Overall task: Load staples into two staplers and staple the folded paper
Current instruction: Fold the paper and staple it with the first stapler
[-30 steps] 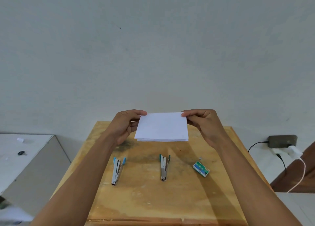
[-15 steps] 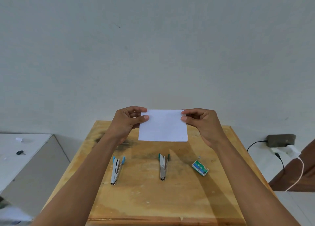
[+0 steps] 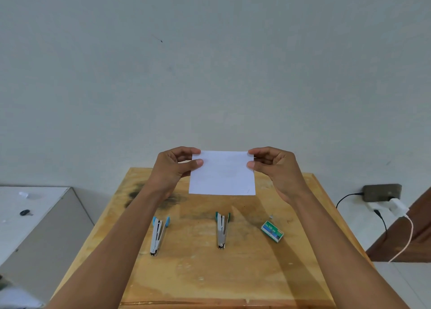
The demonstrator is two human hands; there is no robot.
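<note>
paper btwn l hand & r hand

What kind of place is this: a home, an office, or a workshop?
Probably a plain room in a home or small office: a bare pale wall, a worn wooden table, and a wall socket with a white charger plugged in.

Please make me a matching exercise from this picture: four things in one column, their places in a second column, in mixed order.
Things: 1 folded paper; 2 blue-tipped stapler; 3 green-tipped stapler; 4 staple box.
Places: A middle of the table; B pinched between left hand and right hand; C table, right side; D table, left side.
Pairs: 1-B, 2-D, 3-A, 4-C.
</note>
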